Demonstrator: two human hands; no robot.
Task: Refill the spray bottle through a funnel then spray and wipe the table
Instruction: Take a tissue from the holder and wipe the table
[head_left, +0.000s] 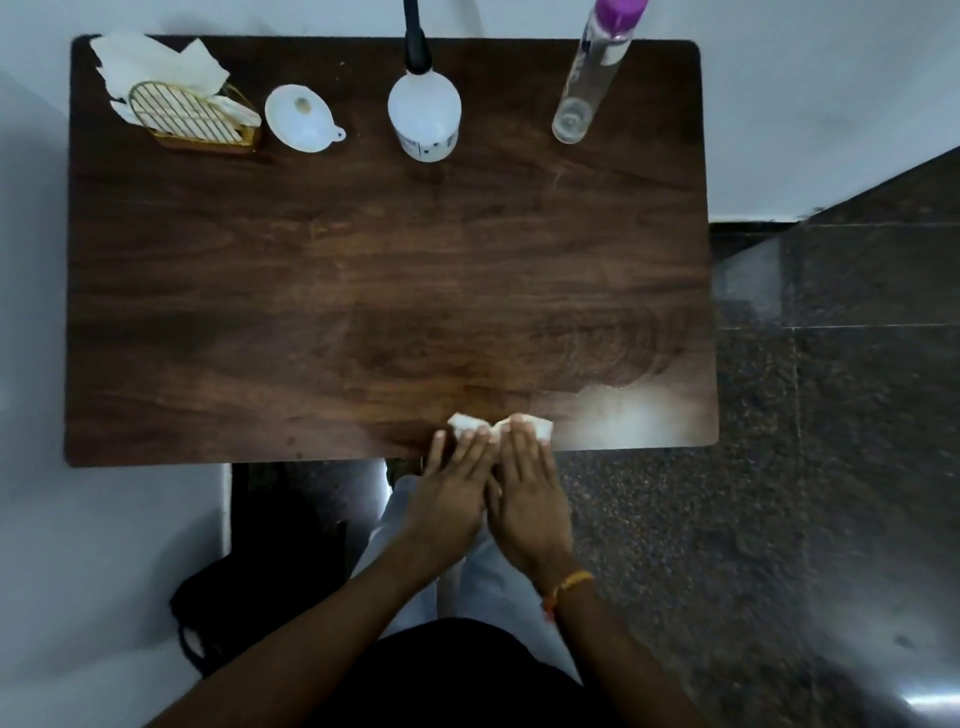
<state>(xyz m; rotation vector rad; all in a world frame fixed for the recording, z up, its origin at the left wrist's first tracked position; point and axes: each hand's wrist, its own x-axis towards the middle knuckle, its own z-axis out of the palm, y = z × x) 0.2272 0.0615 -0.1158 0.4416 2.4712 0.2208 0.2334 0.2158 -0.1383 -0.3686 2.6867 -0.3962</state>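
I found both hands flat on a folded tissue (498, 427) at the near edge of the table (208, 312), left hand (453, 488) and right hand (527, 493) side by side, fingers extended and pressing down, not closed around it. The tissue looked soft, light and likely damp; I judged it prone to tearing, best held under flat fingertips. The spray bottle (423, 111) and funnel (300, 118) stood at the far edge.
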